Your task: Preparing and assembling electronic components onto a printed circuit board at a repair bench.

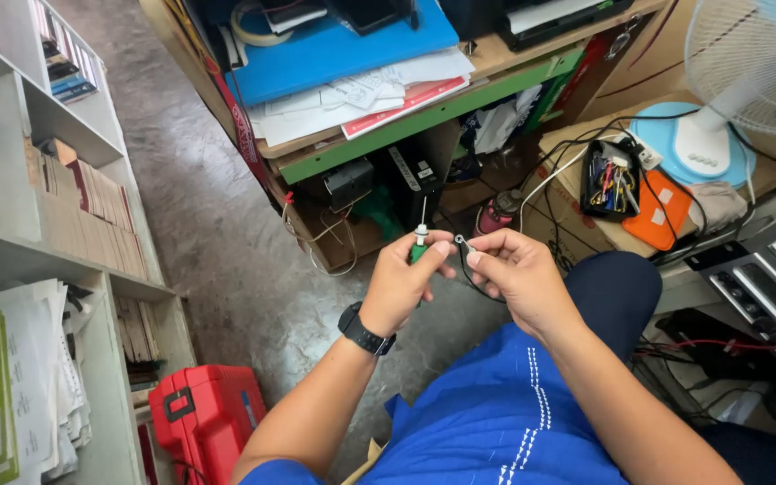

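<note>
Floor: grey mottled concrete floor runs between a pale bookshelf on the left and a cluttered wooden table ahead, leaving a lane where the person sits
Fan: white and blue pedestal fan stands at the right, its base on a cardboard box, apparently aimed at the seat
Case: red plastic tool case lies on the floor beside the left arm, near enough to grab
Left hand: fingers wrapped around a small green-handled screwdriver, shaft upright so the tip stays clear of the work
Right hand: thumb and forefinger pinch a small black ring-ended part on a thin black wire, held up just beside the screwdriver, at chest height above the lap for a close look
</note>
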